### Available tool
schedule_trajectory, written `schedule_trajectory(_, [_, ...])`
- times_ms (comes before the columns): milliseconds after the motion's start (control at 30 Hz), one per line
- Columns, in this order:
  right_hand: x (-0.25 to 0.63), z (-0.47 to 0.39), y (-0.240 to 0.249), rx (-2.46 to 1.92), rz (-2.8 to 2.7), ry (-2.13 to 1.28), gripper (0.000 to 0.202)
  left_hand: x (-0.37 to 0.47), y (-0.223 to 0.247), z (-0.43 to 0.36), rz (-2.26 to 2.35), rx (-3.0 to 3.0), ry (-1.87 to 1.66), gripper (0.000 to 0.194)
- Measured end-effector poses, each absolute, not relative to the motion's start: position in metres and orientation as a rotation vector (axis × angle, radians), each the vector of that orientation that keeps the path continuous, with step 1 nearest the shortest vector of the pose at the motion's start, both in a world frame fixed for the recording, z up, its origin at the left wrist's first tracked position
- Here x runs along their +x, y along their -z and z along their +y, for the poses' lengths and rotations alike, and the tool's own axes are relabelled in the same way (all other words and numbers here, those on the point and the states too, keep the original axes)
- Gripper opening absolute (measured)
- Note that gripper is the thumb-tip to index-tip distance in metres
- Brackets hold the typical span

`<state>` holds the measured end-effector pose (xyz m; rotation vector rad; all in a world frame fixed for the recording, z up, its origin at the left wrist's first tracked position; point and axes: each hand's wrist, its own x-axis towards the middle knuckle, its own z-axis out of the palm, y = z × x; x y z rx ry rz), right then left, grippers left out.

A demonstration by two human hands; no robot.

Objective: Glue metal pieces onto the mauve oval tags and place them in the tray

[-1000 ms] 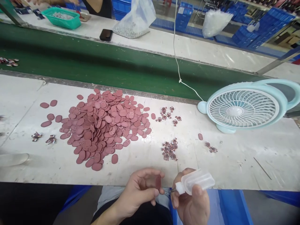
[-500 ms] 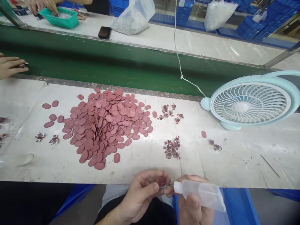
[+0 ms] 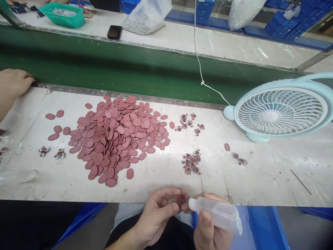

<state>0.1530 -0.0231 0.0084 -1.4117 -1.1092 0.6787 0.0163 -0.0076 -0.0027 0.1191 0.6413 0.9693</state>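
Left hand point(image 3: 156, 217): your fingers pinch one reddish oval piece point(image 3: 180, 200) near the table's point(image 3: 156, 173) front edge.
Right hand point(image 3: 205, 231): you grip a translucent bottle point(image 3: 220, 213), its thin tip pointing at the piece; you cannot tell whether they touch.
Pile point(image 3: 111, 142): similar ovals lie heaped ahead of you, toward the left.
Small parts: one cluster point(image 3: 191, 162) lies ahead of your hands, another point(image 3: 187, 123) farther back.
Fan point(image 3: 281, 111): pale blue, on the table to your right.
Co-worker's hand point(image 3: 14, 83): far left, beside the green strip point(image 3: 130, 69).
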Motion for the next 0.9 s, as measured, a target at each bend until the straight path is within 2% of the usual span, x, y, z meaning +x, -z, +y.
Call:
schedule_trajectory(467, [0.145,-0.015,-0.012,-1.306,-1.011,-0.74,0.025,0.015,0.001,-0.004,0.606,0.103,-0.969,0.023])
schedule_trajectory(733, [0.148,-0.018,-0.015,-1.355,-1.062,-0.732,0.03,0.016,0.003,-0.004,0.626,0.127,-0.966,0.023])
schedule_trajectory(900, [0.145,-0.017,-0.016,-1.268,-0.952,-0.859,0.027,0.014,0.001,-0.004,0.63,0.094,-0.968,0.023])
